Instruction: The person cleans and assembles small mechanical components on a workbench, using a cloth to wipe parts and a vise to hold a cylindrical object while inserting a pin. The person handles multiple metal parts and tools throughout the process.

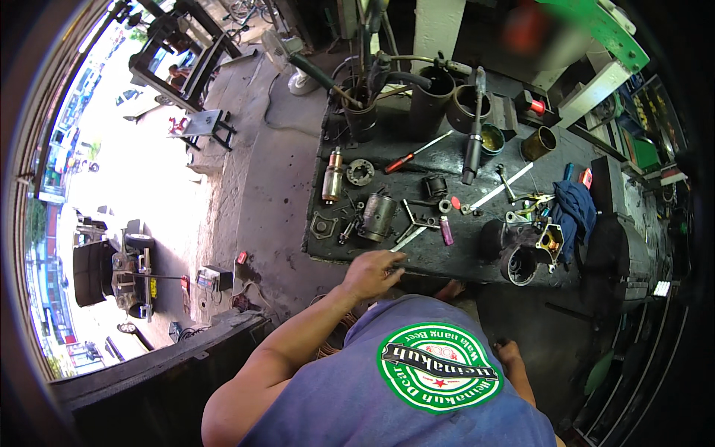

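Note:
My left hand [372,274] is at the front edge of the dark workbench [469,272], thumb and fingers apart, near the end of a pale metal strip [408,238]. I see nothing in its grasp. Just beyond it stand a metal cylindrical motor housing [378,217] and a three-armed wrench [417,217]. An armature [333,176], a toothed ring [360,172] and an end bracket [322,226] lie to the left. Low at my right side, away from the bench, my right hand [509,352] is curled, with something small and dark at its fingers.
A red-handled screwdriver [402,162] lies mid-bench, with tall metal cylinders [432,93] behind it. On the right are pliers [535,200], a blue cloth [573,212] and a cast housing [518,265]. A fan [298,80] stands on the floor beyond the bench.

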### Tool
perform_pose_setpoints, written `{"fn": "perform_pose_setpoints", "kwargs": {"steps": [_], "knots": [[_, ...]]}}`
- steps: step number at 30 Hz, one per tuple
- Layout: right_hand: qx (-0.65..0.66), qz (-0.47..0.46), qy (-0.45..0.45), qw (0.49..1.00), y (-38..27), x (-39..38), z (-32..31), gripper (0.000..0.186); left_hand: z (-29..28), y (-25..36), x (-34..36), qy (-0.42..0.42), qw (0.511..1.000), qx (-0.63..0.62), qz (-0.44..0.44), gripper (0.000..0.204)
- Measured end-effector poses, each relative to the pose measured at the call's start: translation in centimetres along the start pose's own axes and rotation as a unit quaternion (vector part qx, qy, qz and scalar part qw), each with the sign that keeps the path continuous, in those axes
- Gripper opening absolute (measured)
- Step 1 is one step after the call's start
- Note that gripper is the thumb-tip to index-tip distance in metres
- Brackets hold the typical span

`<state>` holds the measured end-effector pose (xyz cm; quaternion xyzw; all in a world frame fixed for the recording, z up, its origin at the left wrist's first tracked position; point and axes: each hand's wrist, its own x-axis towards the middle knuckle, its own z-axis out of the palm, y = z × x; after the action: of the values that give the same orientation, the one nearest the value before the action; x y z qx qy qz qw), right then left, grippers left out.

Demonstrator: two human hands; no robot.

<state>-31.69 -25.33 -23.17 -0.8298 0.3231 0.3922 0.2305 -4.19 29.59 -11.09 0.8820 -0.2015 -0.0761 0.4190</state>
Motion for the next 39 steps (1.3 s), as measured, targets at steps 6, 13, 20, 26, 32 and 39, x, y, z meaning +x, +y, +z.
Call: {"fn": "perform_pose_setpoints", "kwargs": {"steps": [6,13,20,26,32,39], "knots": [[0.035,0.05,-0.028,0.998,0.6,2.0,0.1,0.05,-5.5,-4.7,-1.6,0.211,0.945,0.113,-0.222,0.039],[-0.027,-0.066,0.038,0.997,-8.2,2.0,-3.7,0.059,-4.8,-6.9,0.5,0.073,0.933,0.217,-0.278,0.048],[-0.036,-0.098,0.123,0.987,-11.4,-0.9,-9.3,0.058,-4.7,-6.8,-2.3,0.344,0.872,-0.11,-0.332,0.041],[0.095,-0.164,-0.178,0.966,-17.3,-12.4,-21.2,0.045,-5.2,7.2,-0.6,0.322,0.893,-0.308,-0.058,0.021],[0.506,-0.422,-0.279,0.699,-23.6,-18.2,-22.7,0.062,4.1,24.5,8.6,0.072,0.937,-0.314,0.133,0.034],[0.623,-0.485,-0.17,0.59,-23.1,-14.0,-26.3,0.043,9.0,29.6,12.7,0.07,0.965,-0.189,0.17,0.073]]}}
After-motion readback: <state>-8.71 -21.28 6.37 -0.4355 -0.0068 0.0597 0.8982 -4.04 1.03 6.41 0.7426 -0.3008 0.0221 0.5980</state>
